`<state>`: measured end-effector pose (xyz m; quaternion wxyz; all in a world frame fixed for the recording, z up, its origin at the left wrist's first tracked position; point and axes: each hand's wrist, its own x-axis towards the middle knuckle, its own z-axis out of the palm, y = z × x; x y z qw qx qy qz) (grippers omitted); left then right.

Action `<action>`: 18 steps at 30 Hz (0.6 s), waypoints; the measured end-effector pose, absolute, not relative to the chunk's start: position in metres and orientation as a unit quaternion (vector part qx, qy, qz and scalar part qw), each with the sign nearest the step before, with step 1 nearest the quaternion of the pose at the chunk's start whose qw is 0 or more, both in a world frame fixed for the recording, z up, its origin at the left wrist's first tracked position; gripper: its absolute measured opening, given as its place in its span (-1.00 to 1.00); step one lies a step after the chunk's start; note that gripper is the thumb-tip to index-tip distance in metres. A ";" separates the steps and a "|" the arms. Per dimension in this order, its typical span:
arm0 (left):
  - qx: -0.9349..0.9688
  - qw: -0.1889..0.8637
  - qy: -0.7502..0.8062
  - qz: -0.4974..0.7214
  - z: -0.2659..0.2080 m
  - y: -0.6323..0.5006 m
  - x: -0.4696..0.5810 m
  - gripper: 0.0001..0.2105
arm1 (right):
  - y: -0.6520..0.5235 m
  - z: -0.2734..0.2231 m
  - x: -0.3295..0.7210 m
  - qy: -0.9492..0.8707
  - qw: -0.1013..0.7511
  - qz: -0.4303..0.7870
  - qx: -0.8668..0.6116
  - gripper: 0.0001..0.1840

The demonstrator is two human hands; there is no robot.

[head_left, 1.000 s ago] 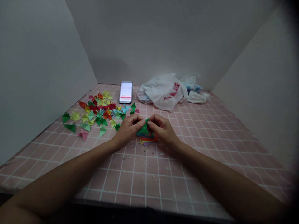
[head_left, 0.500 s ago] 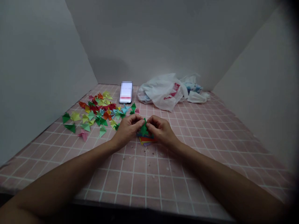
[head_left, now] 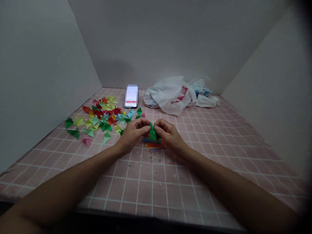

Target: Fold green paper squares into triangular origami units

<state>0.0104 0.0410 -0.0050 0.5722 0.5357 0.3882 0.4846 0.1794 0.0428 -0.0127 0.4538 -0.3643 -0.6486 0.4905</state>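
Between my two hands is a small folded piece of green paper [head_left: 152, 132], narrow and pointed at the top. My left hand [head_left: 136, 131] pinches its left side between thumb and fingers. From the other side, my right hand [head_left: 167, 131] pinches the right edge, thumb toward me. Just below the folded paper lies a stack of coloured paper sheets [head_left: 156, 146], with orange, yellow, blue and purple edges showing. My hands partly cover that stack. Left of my left hand, many folded paper cranes [head_left: 107, 126] in red, green, yellow, blue and pink are scattered.
A phone [head_left: 131, 96] with a lit, blurred screen stands behind the cranes. White plastic bags [head_left: 173, 96] lie crumpled against the back wall. A pink checked cloth [head_left: 214, 159] covers the table, with tiny bits scattered on it near me. Walls enclose the left, back and right.
The green paper has turned slightly and now shows a narrower, slanted face. Both hands have shifted a little, and more of the orange sheet shows below them.
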 end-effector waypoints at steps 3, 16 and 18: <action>0.544 0.558 0.394 0.488 -0.005 0.041 0.010 -0.82 | 0.043 -0.012 0.180 -0.659 0.451 0.483 -0.359 -0.78; 0.583 0.535 0.383 0.477 -0.008 0.041 0.009 -0.80 | 0.040 -0.019 0.178 -0.561 0.476 0.594 -0.327 -0.68; 0.590 0.528 0.384 0.475 -0.007 0.041 0.009 -0.80 | 0.039 -0.018 0.178 -0.567 0.478 0.583 -0.332 -0.68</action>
